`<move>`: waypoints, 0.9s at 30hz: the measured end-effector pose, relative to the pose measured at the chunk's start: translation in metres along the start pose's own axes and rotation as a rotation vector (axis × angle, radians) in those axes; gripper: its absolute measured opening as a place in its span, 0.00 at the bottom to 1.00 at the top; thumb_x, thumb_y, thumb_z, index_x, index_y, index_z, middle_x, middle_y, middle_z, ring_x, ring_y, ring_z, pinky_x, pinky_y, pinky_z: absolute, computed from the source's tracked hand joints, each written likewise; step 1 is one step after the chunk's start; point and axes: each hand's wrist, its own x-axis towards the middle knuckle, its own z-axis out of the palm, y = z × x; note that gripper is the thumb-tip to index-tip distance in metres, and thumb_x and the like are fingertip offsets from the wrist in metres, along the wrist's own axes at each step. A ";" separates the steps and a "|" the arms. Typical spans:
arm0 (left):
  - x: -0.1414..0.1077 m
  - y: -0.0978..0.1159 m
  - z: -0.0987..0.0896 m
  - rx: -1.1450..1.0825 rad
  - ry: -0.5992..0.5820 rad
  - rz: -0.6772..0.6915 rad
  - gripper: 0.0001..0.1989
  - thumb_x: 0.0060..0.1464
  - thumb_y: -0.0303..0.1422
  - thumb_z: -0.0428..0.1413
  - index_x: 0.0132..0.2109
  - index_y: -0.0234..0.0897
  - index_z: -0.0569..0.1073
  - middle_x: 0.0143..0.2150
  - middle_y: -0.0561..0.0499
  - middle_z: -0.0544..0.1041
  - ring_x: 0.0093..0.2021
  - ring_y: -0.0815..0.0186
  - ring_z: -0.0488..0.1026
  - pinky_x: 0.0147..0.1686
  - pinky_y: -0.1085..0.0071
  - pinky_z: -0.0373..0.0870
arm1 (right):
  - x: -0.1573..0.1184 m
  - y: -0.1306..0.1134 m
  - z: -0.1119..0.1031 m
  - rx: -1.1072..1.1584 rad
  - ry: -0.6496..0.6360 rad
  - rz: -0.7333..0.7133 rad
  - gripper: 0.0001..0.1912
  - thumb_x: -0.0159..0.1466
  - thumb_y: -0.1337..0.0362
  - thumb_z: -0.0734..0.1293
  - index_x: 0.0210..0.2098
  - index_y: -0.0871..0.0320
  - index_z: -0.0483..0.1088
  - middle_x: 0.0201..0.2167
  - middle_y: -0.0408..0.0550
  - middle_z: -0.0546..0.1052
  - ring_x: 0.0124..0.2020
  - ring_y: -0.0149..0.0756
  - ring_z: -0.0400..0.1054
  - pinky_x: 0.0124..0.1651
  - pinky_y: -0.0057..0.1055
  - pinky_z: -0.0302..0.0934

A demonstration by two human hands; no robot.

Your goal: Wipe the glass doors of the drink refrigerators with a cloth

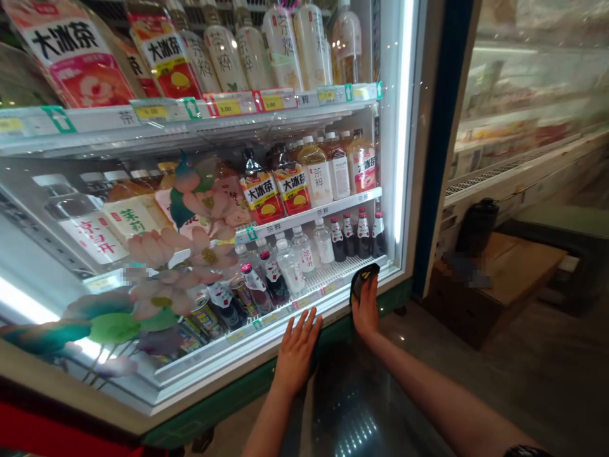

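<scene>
My left hand [295, 352] lies flat with its fingers stretched out on the lower frame [252, 365] of a glass-fronted drinks fridge, and holds nothing. To its right, my right hand [365, 312] presses a small dark pad with yellowish marks [360, 280] against the lower right part of the glass. The fingers partly cover the pad, so its exact kind cannot be made out. Behind the glass, small dark bottles with red caps [363, 233] stand on the bottom shelf near the pad. Pink flower and green leaf pictures [162, 304] show on the glass at the left.
Shelves of tea bottles [297, 190] fill the fridge, with price tags [228, 106] along the shelf edges. A cardboard box [518, 279] with a black bottle [478, 225] stands on the floor at right. Beyond is an open chilled display [528, 136].
</scene>
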 end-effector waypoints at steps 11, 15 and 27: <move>0.024 0.011 0.001 -0.041 -0.025 0.051 0.40 0.59 0.26 0.51 0.75 0.44 0.48 0.75 0.50 0.55 0.74 0.58 0.51 0.75 0.54 0.37 | 0.056 0.042 0.010 0.131 0.181 0.189 0.46 0.66 0.68 0.55 0.73 0.63 0.19 0.76 0.66 0.35 0.75 0.56 0.39 0.71 0.61 0.45; 0.033 0.009 -0.002 -0.053 -0.015 0.083 0.40 0.58 0.26 0.52 0.75 0.46 0.49 0.75 0.51 0.56 0.74 0.57 0.53 0.75 0.54 0.34 | 0.066 0.056 -0.001 0.137 0.172 0.158 0.51 0.64 0.69 0.57 0.71 0.66 0.13 0.74 0.70 0.44 0.73 0.58 0.48 0.70 0.61 0.46; 0.033 -0.009 -0.002 -0.052 -0.016 0.045 0.37 0.59 0.27 0.53 0.73 0.47 0.54 0.74 0.53 0.58 0.74 0.58 0.51 0.74 0.54 0.35 | 0.118 0.108 -0.024 -0.089 0.119 -0.029 0.53 0.61 0.70 0.58 0.72 0.66 0.14 0.69 0.71 0.57 0.66 0.57 0.62 0.66 0.54 0.57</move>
